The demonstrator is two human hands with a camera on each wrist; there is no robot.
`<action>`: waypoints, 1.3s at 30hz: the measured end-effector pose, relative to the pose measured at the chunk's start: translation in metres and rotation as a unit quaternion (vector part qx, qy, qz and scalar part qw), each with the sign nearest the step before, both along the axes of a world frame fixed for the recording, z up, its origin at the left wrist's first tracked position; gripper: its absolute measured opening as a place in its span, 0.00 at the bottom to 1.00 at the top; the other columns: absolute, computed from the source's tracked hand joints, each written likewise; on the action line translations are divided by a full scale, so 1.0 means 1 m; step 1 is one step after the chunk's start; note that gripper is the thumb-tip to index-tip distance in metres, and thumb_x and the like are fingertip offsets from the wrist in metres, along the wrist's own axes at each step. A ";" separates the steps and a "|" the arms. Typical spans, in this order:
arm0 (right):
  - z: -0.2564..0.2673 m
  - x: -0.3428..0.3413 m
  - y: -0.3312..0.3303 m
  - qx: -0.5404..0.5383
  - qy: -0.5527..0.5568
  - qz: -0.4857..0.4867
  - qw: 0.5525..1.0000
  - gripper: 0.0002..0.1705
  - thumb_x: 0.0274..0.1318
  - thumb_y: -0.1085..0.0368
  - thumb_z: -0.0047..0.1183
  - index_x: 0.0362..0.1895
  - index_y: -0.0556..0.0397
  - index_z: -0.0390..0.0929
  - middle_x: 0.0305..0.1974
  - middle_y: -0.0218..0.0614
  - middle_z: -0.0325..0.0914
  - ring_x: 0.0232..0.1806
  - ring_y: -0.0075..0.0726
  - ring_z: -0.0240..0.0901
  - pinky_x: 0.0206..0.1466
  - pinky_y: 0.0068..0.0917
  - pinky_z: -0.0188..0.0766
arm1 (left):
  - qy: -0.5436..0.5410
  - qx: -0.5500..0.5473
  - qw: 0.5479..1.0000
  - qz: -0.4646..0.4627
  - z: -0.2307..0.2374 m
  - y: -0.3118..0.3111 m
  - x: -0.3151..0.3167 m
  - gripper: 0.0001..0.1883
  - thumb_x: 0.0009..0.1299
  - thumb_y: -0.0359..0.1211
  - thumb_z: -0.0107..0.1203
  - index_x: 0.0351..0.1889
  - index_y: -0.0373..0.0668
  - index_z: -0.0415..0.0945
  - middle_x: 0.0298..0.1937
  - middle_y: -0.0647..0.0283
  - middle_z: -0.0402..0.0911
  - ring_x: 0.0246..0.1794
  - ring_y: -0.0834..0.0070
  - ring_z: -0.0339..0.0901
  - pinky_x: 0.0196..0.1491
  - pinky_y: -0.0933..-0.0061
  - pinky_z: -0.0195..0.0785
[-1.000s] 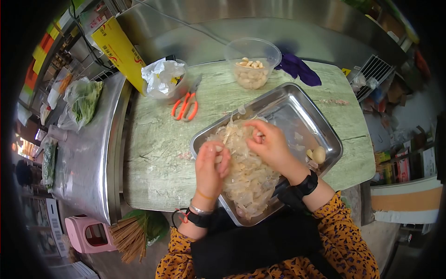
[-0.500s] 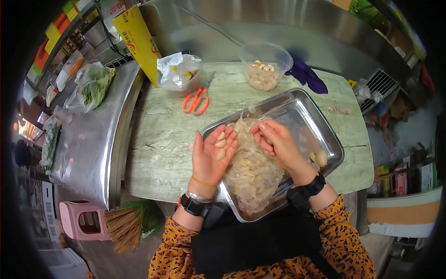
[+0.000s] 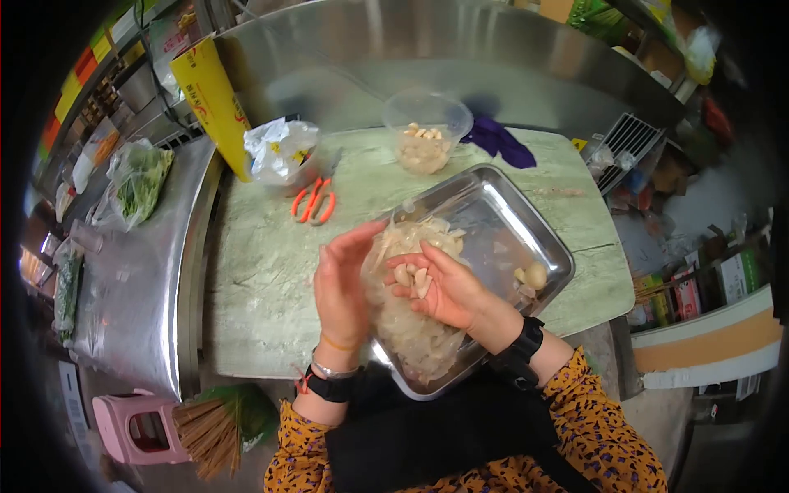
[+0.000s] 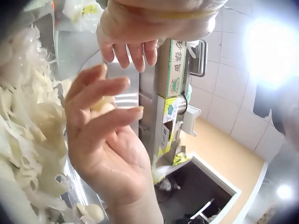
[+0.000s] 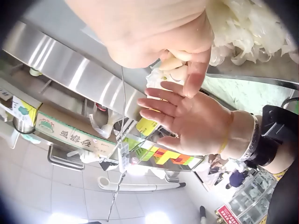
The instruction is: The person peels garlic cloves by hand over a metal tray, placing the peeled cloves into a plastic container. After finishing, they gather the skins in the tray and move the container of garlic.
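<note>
Right hand point(image 3: 444, 296): palm up, fingers curled into a loose cup around several cloves point(image 3: 422, 283), look like peeled garlic; exact count can't tell. Front clove's long axis runs roughly 12 to 6. Left hand point(image 3: 341, 287): at 9 o'clock from the right fingers, fingers nearly straight, palm bare in the right wrist view, somewhat blurred. Hands near each other, not visibly touching. Clear bowl point(image 3: 448, 131) with more cloves sits at 12 o'clock from the cupped fingers, beyond the tray edge; round, so no long axis. Both hands about equally close to it, can't rank them. Right hand carries the cloves.

Cloves: cream, smooth, firm-looking, pointed teardrops. Below the hands, heap of skins point(image 3: 419, 337): thin, papery, translucent, wet-looking, crumpled. Skins lie in the metal tray point(image 3: 485, 234): shiny, rectangular, rounded corners, long axis about 2 to 8. At 3 o'clock in the tray, rounded pale bulb point(image 3: 536, 275), smaller bits beside it.

Further out: purple cloth point(image 3: 501, 141) at 1, soft, bunched. Orange-handled scissors point(image 3: 314, 204) at 10. Crinkled foil-like wrap point(image 3: 278, 146) in a tub between 10 and 11, long yellow carton point(image 3: 211, 107) behind it. Table point(image 3: 271, 287): pale green, wood-grain print.
</note>
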State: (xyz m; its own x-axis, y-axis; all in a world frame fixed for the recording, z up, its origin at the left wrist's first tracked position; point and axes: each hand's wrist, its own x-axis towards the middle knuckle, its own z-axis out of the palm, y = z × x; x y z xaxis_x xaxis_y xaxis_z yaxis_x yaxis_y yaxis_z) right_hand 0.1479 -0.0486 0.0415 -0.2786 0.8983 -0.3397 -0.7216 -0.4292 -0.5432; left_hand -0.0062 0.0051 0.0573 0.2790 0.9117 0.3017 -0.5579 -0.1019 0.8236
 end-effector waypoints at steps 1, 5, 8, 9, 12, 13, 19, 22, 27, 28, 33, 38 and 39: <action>0.008 0.004 0.000 -0.018 -0.019 -0.035 0.999 0.24 0.70 0.44 0.34 0.46 0.49 0.72 0.41 0.36 0.76 0.37 0.31 0.75 0.26 0.22 0.69 | 0.068 0.012 0.997 0.014 -0.012 0.004 -0.006 0.28 0.78 0.49 0.31 0.45 0.35 0.76 0.51 0.55 0.78 0.55 0.66 0.73 0.59 0.67 0.64; 0.040 0.056 0.021 0.099 -0.103 -0.154 0.978 0.10 0.66 0.58 0.47 0.39 0.52 0.73 0.33 0.30 0.72 0.26 0.20 0.63 0.20 0.16 0.55 | 0.196 0.012 0.980 0.023 -0.045 0.001 -0.006 0.15 0.75 0.37 0.45 0.40 0.35 0.77 0.41 0.60 0.81 0.44 0.71 0.77 0.51 0.73 0.67; 0.087 0.089 0.073 0.208 -0.241 -0.269 0.909 0.10 0.67 0.58 0.46 0.39 0.50 0.73 0.33 0.26 0.73 0.30 0.19 0.66 0.29 0.17 0.61 | 0.285 0.093 0.954 0.015 -0.059 -0.003 -0.005 0.09 0.72 0.31 0.50 0.39 0.35 0.77 0.37 0.60 0.82 0.41 0.73 0.78 0.46 0.74 0.69; 0.094 0.099 0.096 0.243 -0.281 -0.295 0.881 0.11 0.66 0.57 0.47 0.40 0.50 0.74 0.35 0.25 0.74 0.35 0.18 0.67 0.38 0.21 0.63 | 0.278 0.071 0.958 0.006 -0.057 -0.003 -0.004 0.08 0.72 0.30 0.50 0.38 0.35 0.77 0.37 0.59 0.81 0.40 0.73 0.78 0.45 0.74 0.69; 0.083 0.128 0.163 0.181 -0.383 -0.298 0.855 0.16 0.66 0.52 0.47 0.46 0.50 0.75 0.43 0.28 0.77 0.47 0.25 0.70 0.49 0.29 0.64 | 0.264 0.046 0.964 0.001 -0.060 0.001 -0.005 0.08 0.72 0.30 0.50 0.38 0.35 0.77 0.36 0.58 0.81 0.39 0.72 0.78 0.45 0.74 0.69; 0.079 0.128 0.174 0.183 -0.383 -0.300 0.854 0.16 0.66 0.52 0.47 0.46 0.50 0.75 0.43 0.28 0.77 0.47 0.25 0.70 0.49 0.29 0.64 | 0.266 0.048 0.963 0.006 -0.061 0.001 -0.005 0.08 0.72 0.30 0.50 0.37 0.35 0.77 0.36 0.58 0.81 0.39 0.72 0.78 0.45 0.75 0.69; 0.077 0.135 0.151 0.149 -0.433 -0.274 0.846 0.22 0.63 0.49 0.51 0.51 0.51 0.76 0.52 0.31 0.76 0.56 0.30 0.68 0.60 0.36 0.59 | 0.230 0.033 0.972 0.017 -0.061 0.002 -0.008 0.08 0.73 0.31 0.49 0.40 0.38 0.77 0.36 0.63 0.80 0.36 0.76 0.76 0.44 0.77 0.68; 0.090 0.146 0.090 0.182 -0.506 -0.191 0.822 0.14 0.61 0.59 0.55 0.46 0.52 0.78 0.42 0.26 0.79 0.42 0.19 0.73 0.42 0.15 0.66 | 0.179 -0.091 0.980 -0.007 -0.043 -0.004 -0.010 0.09 0.75 0.32 0.46 0.46 0.39 0.74 0.37 0.67 0.77 0.37 0.81 0.72 0.44 0.79 0.67; 0.068 0.144 0.001 0.165 -0.588 -0.054 0.790 0.15 0.55 0.63 0.60 0.46 0.54 0.78 0.41 0.29 0.79 0.40 0.21 0.73 0.44 0.21 0.71 | 0.083 -0.059 0.995 0.023 -0.060 0.003 -0.013 0.10 0.76 0.32 0.45 0.49 0.38 0.72 0.43 0.64 0.77 0.41 0.81 0.72 0.46 0.79 0.67; 0.058 0.142 -0.009 0.161 -0.588 -0.030 0.792 0.18 0.54 0.63 0.61 0.49 0.53 0.78 0.44 0.31 0.78 0.41 0.23 0.73 0.46 0.22 0.71 | 0.062 -0.059 0.996 0.021 -0.058 0.004 -0.013 0.10 0.76 0.32 0.46 0.51 0.38 0.71 0.45 0.63 0.77 0.41 0.81 0.72 0.47 0.79 0.68; 0.015 0.090 -0.020 0.254 -0.709 0.042 0.657 0.34 0.47 0.58 0.65 0.60 0.45 0.70 0.58 0.49 0.68 0.57 0.43 0.68 0.57 0.35 0.68 | 0.063 -0.061 0.996 0.017 -0.060 0.003 -0.012 0.10 0.75 0.31 0.46 0.51 0.38 0.71 0.45 0.63 0.76 0.41 0.81 0.72 0.46 0.81 0.67; -0.027 0.017 -0.021 0.397 -0.753 -0.018 0.524 0.32 0.46 0.59 0.61 0.59 0.45 0.71 0.64 0.54 0.60 0.64 0.59 0.60 0.67 0.46 0.58 | 0.115 -0.037 0.992 0.037 -0.062 0.002 -0.011 0.08 0.75 0.29 0.46 0.48 0.37 0.72 0.44 0.63 0.77 0.39 0.81 0.72 0.46 0.79 0.67; -0.028 0.010 -0.026 0.387 -0.759 -0.023 0.523 0.32 0.46 0.59 0.61 0.59 0.45 0.71 0.64 0.54 0.60 0.64 0.59 0.60 0.67 0.46 0.58 | 0.112 -0.042 0.992 0.038 -0.063 0.002 -0.011 0.08 0.74 0.28 0.46 0.47 0.37 0.73 0.44 0.63 0.77 0.39 0.81 0.72 0.46 0.79 0.67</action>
